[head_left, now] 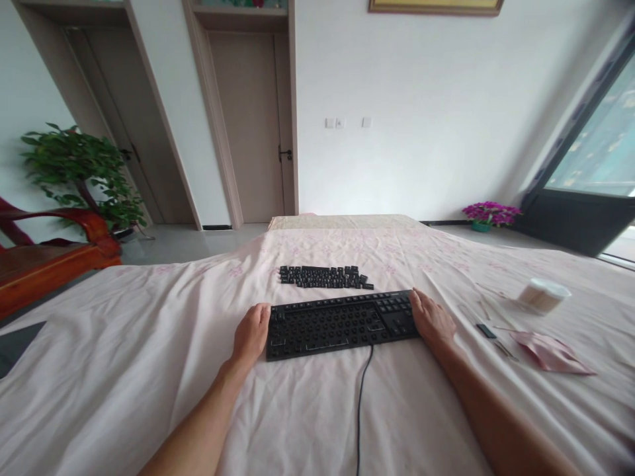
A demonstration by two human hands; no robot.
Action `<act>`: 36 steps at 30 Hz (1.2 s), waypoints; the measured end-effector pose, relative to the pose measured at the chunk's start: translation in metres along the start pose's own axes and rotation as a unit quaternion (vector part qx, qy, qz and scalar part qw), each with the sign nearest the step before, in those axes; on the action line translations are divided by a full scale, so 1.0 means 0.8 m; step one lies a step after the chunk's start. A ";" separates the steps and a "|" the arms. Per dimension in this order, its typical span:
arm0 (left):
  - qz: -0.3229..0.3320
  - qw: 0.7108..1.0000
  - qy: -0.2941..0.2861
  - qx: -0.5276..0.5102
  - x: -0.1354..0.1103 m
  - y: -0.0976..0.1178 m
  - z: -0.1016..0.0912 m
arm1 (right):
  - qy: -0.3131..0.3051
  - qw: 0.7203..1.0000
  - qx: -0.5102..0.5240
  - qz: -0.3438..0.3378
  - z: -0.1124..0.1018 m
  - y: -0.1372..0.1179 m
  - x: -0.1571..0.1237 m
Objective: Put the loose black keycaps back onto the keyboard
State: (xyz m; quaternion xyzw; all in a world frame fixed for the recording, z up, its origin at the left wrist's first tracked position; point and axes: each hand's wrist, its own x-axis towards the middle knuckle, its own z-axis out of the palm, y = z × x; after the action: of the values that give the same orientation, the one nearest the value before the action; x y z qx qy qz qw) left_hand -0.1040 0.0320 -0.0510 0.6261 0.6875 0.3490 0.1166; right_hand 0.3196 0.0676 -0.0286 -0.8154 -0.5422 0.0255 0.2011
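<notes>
A black computer keyboard [327, 325] lies on the pink patterned cloth, slightly turned, its cable [363, 396] running toward me. Most of its main section has the keycaps off, with bare switch stems and a few wire stabilizers showing; the keys at its right end are partly in place. My left hand [251, 334] grips the keyboard's left end, and my right hand [432, 317] grips its right end. Some fingers of both hands are hidden behind the edges. Just beyond the keyboard lies a group of loose black keycaps [322, 277] in rough rows.
On the right are a tub of cotton swabs [543, 295], a pink cloth [553, 352], a small dark piece [486, 331] and tweezers-like metal tools [506, 350]. A dark flat object [20, 347] lies at the left edge. A wooden chair [74, 251] stands left of the covered table [149, 344].
</notes>
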 end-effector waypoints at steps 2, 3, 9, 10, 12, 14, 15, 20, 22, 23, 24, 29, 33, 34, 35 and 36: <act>0.002 1.000 -0.002 -0.002 0.000 0.000 0.000 | 0.006 1.000 0.002 -0.004 0.001 0.001 0.000; 0.004 1.000 -0.002 -0.003 0.000 -0.001 0.000 | 0.009 1.000 0.004 -0.005 0.001 0.001 -0.001; 0.000 1.000 0.001 0.002 0.000 0.001 0.000 | 0.010 1.000 0.007 0.006 0.001 0.000 0.001; -0.001 1.000 0.002 0.002 0.000 0.002 0.000 | 0.010 1.000 0.008 0.011 0.001 0.000 0.001; -0.003 1.000 0.003 0.000 -0.001 0.003 0.000 | 0.007 1.000 0.013 0.023 0.001 0.001 0.003; -0.003 1.000 0.003 -0.001 -0.001 0.004 0.000 | 0.001 1.000 0.017 0.026 0.001 0.001 0.004; -0.004 1.000 0.003 -0.001 -0.002 0.004 0.000 | -0.002 0.999 0.019 0.025 0.001 0.002 0.005; -0.008 1.000 0.001 -0.006 -0.004 0.006 -0.001 | -0.002 0.999 0.021 0.027 0.002 0.002 0.005; -0.006 1.000 0.003 -0.006 -0.004 0.007 -0.002 | -0.002 0.999 0.020 0.025 0.002 0.003 0.004; -0.006 1.000 0.004 -0.004 -0.004 0.007 -0.002 | -0.003 1.000 0.020 0.023 0.002 0.003 0.004; -0.006 1.000 0.005 -0.002 -0.004 0.008 -0.002 | -0.004 1.000 0.021 0.021 0.002 0.004 0.005; -0.003 1.000 0.010 0.001 -0.003 0.009 -0.001 | -0.012 1.000 0.019 0.017 0.004 0.007 0.008; 0.007 1.000 0.012 0.007 -0.003 0.008 0.001 | -0.010 1.000 0.010 0.002 0.007 0.008 0.011; 0.010 1.000 0.013 0.010 -0.003 0.008 0.002 | -0.010 1.000 0.008 0.000 0.008 0.008 0.011; 0.012 1.000 0.014 0.012 -0.003 0.007 0.002 | -0.010 1.000 0.007 -0.003 0.008 0.009 0.011; 0.013 1.000 0.016 0.014 -0.003 0.007 0.003 | -0.010 1.000 0.007 -0.004 0.009 0.009 0.011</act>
State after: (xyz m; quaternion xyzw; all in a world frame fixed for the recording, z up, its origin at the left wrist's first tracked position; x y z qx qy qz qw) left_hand -0.0978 0.0309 -0.0500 0.6313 0.6857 0.3504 0.0923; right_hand 0.3277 0.0755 -0.0360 -0.8116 -0.5473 0.0366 0.2014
